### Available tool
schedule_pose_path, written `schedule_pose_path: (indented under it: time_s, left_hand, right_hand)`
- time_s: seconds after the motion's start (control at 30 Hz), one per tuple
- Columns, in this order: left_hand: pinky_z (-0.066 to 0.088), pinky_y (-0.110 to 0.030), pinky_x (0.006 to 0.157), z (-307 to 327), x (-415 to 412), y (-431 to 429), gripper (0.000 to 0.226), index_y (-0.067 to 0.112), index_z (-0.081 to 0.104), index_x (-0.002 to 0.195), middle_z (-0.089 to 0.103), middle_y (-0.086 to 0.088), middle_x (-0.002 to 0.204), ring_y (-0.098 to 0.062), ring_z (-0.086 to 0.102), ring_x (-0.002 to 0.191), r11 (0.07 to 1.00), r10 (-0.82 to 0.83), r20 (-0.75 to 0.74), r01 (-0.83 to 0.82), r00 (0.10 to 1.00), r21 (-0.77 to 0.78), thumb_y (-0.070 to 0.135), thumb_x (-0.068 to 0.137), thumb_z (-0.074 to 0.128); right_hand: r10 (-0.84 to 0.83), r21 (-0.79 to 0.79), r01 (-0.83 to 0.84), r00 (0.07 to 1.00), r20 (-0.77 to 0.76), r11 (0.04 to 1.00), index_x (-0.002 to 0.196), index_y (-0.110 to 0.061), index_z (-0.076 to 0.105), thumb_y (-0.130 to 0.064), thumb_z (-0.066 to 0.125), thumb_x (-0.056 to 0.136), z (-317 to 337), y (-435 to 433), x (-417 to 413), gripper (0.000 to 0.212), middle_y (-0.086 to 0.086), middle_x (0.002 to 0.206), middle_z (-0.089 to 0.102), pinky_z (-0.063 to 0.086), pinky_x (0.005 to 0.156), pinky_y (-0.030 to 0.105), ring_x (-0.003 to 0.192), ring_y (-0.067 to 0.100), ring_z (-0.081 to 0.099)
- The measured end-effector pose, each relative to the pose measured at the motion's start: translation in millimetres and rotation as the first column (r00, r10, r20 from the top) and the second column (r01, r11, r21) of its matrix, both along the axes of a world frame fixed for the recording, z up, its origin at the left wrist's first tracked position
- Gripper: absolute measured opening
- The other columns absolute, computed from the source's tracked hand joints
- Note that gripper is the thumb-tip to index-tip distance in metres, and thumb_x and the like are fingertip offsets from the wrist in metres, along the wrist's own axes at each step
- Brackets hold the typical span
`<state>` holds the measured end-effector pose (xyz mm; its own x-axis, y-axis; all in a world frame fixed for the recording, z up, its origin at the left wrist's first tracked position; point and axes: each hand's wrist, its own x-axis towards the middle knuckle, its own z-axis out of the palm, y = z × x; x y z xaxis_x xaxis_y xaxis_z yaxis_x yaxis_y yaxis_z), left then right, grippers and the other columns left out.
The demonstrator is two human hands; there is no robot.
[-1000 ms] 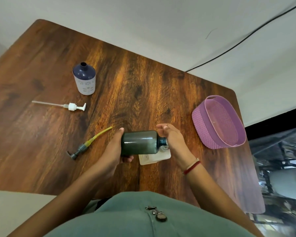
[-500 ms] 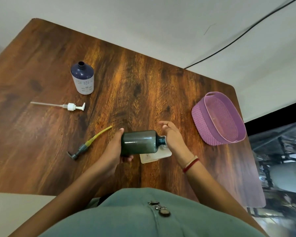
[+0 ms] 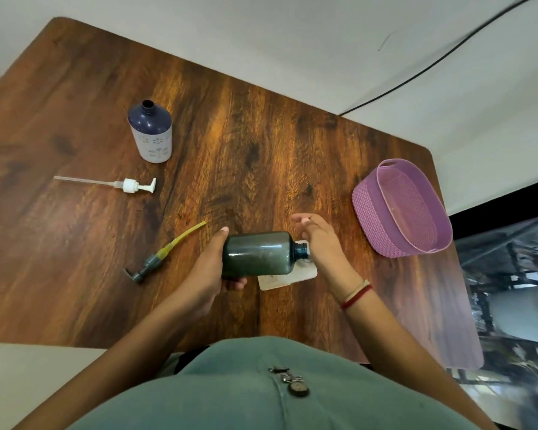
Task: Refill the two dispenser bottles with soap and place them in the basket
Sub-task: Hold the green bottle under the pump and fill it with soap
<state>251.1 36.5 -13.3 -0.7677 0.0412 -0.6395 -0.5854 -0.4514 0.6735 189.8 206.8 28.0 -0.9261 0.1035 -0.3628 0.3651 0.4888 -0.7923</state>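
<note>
My left hand [image 3: 205,271] grips a dark green dispenser bottle [image 3: 258,254] by its base. It is held on its side above the table, with its open neck pointing right. My right hand [image 3: 320,240] is at the bottle's mouth with fingers spread and straight, holding nothing I can see. A white soap pouch [image 3: 280,279] lies flat on the table under the neck. The second bottle [image 3: 151,135], dark blue on top and white below, stands upright and uncapped at the far left. The purple basket [image 3: 367,209] stands at the right with nothing in it.
A white pump head [image 3: 131,185] with a long tube lies near the blue bottle. A grey pump head with a yellow tube [image 3: 156,259] lies left of my left hand. The wooden table [image 3: 261,150] ends just beyond the basket on the right.
My right hand's fingers have uncurled and spread away from the green bottle's neck. The bottle and my left hand have barely moved.
</note>
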Motion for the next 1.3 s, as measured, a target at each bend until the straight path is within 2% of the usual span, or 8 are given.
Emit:
schedule_pose_path:
  time_s: [0.13,0.33,0.53,0.63,0.87,1.0,1.13,1.3]
  left_hand:
    - [0.048,-0.025,0.044,1,-5,-2,0.035,0.023,0.056,0.094,0.067,-0.011,0.082,-0.018,0.064,0.055,1.0,0.003,-0.027,-0.003,1.0,0.001,0.057,0.091,0.046]
    - [0.048,-0.024,0.043,-4,-4,-2,0.04,0.019,0.056,0.096,0.065,-0.015,0.087,-0.016,0.062,0.052,1.0,-0.03,0.032,0.03,0.999,-0.005,0.057,0.092,0.042]
    - [0.047,-0.024,0.042,1,-9,-1,0.038,0.02,0.057,0.093,0.067,-0.01,0.076,-0.016,0.062,0.05,1.0,-0.012,0.008,0.012,1.0,-0.002,0.056,0.091,0.045]
    - [0.047,-0.024,0.042,0,-8,-3,0.037,0.021,0.055,0.093,0.065,-0.012,0.082,-0.015,0.062,0.05,1.0,-0.018,0.006,0.018,1.0,-0.014,0.056,0.092,0.043]
    - [0.048,-0.024,0.043,-2,-5,-5,0.035,0.024,0.057,0.092,0.067,-0.01,0.079,-0.016,0.064,0.051,0.999,-0.031,-0.029,0.03,0.999,-0.034,0.056,0.092,0.043]
    - [0.048,-0.024,0.043,-2,-7,-6,0.037,0.022,0.056,0.093,0.067,-0.011,0.076,-0.016,0.063,0.051,0.999,-0.031,-0.012,0.03,0.999,-0.034,0.056,0.092,0.042]
    - [0.048,-0.023,0.043,-2,-7,-4,0.037,0.021,0.055,0.091,0.069,-0.009,0.067,-0.015,0.062,0.048,0.999,-0.034,0.002,0.034,0.999,-0.02,0.055,0.092,0.043]
    - [0.048,-0.024,0.043,-4,-11,-4,0.04,0.022,0.055,0.093,0.071,-0.003,0.062,-0.015,0.063,0.049,0.999,-0.045,-0.007,0.044,0.999,-0.028,0.06,0.09,0.043]
  right_hand:
    - [0.073,-0.008,-0.073,0.996,0.051,0.997,0.115,-0.012,0.06,-0.02,0.036,0.103,5,8,-6,0.028,-0.006,0.105,0.055,0.038,0.079,0.016,0.102,0.008,0.047]
    - [-0.039,0.013,0.039,0.999,-0.001,0.999,0.111,-0.016,0.059,-0.009,0.033,0.101,-9,0,0,0.028,0.004,0.117,0.051,0.039,0.099,0.037,0.109,0.017,0.046]
    - [0.109,0.054,-0.113,0.991,0.082,0.992,0.119,-0.015,0.057,-0.022,0.036,0.103,4,9,-14,0.027,-0.003,0.115,0.052,0.034,0.093,0.027,0.11,0.012,0.045]
    - [0.032,0.025,-0.034,0.998,0.048,0.999,0.11,-0.02,0.057,-0.014,0.032,0.103,-5,3,-6,0.026,0.006,0.119,0.053,0.039,0.097,0.037,0.108,0.018,0.047]
    - [0.044,-0.01,-0.043,0.997,0.06,0.999,0.111,-0.019,0.058,-0.016,0.034,0.103,2,5,-7,0.026,0.0,0.115,0.053,0.036,0.1,0.032,0.11,0.014,0.046]
    - [-0.031,-0.002,0.031,0.999,0.022,1.0,0.117,-0.013,0.058,-0.011,0.031,0.103,-3,2,-3,0.03,0.009,0.118,0.053,0.041,0.082,0.025,0.1,0.014,0.05]
    - [-0.021,0.03,0.019,0.999,0.043,0.999,0.121,-0.012,0.056,-0.008,0.033,0.102,-4,3,-1,0.031,0.011,0.132,0.051,0.037,0.096,0.029,0.124,0.024,0.046]
    - [0.059,0.02,-0.059,0.998,0.028,0.998,0.115,-0.016,0.058,-0.016,0.034,0.103,3,4,-9,0.028,0.004,0.124,0.054,0.034,0.096,0.026,0.116,0.015,0.047]
